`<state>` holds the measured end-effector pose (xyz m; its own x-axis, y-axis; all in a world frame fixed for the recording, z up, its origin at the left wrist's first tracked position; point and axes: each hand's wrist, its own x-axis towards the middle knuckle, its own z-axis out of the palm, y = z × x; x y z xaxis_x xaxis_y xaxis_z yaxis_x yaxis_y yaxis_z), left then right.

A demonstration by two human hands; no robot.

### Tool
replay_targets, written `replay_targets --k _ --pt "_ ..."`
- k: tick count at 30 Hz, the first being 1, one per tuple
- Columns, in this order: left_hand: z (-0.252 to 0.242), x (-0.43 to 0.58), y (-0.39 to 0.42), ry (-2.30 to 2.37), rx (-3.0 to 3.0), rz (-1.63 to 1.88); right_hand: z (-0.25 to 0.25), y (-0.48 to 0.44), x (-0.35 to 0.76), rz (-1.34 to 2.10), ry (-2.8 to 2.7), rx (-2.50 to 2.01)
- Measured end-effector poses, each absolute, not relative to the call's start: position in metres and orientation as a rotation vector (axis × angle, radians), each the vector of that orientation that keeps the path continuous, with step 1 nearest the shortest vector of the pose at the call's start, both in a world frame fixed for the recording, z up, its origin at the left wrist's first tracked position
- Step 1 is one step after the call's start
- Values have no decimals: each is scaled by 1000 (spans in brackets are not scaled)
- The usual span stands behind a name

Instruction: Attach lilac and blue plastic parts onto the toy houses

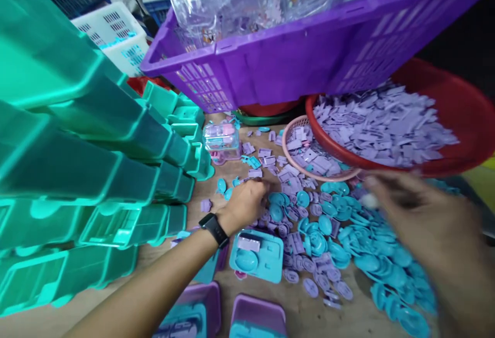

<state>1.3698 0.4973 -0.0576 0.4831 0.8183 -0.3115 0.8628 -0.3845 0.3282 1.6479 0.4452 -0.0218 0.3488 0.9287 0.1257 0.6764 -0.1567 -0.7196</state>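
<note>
My left hand (247,199), with a dark watch on its wrist, reaches into the loose pieces on the table. Its fingers are curled together, and whatever they pinch is hidden. Just below it lies a turquoise tray (273,255) holding a turquoise oval dish (246,261) and a lilac flat piece (248,244). My right hand (421,209) is smeared by motion above a heap of turquoise oval dishes (402,255), near the pink basket. Small lilac oval pieces (310,287) are scattered between the two hands.
Stacked green plastic bins (131,183) rise at left. A purple crate (270,65) of clear containers overhangs the back. Behind the heap are a red basin (472,121) of lilac pieces and a pink basket (291,155). Purple boxes (258,308) stand at the front edge.
</note>
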Motion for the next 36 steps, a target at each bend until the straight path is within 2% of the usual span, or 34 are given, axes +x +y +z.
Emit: replay_targets --k 4,7,10,14,25,28,31,36 --pt "-60 1395 503 1085 2342 -58 -90 432 1626 278 -1816 -1888" --pt "-61 1415 503 930 2428 -156 -117 437 1613 177 -2003 -2070" --pt "-60 1429 504 933 2495 -309 -117 444 1604 118 -2041 -2184" --pt "-58 1429 508 995 2493 -408 -114 450 1604 251 -2099 -2126" --pt "-54 1399 518 1156 2417 -416 -130 427 1606 157 -1952 -1919" --pt "-56 1397 520 1127 2382 -255 -125 436 1595 167 -1916 -1876" --pt "-64 1401 518 959 2436 -114 -120 451 1582 160 -1902 -1983" --pt "-72 1410 513 835 2618 -258 -119 465 1570 173 -1877 -2171"
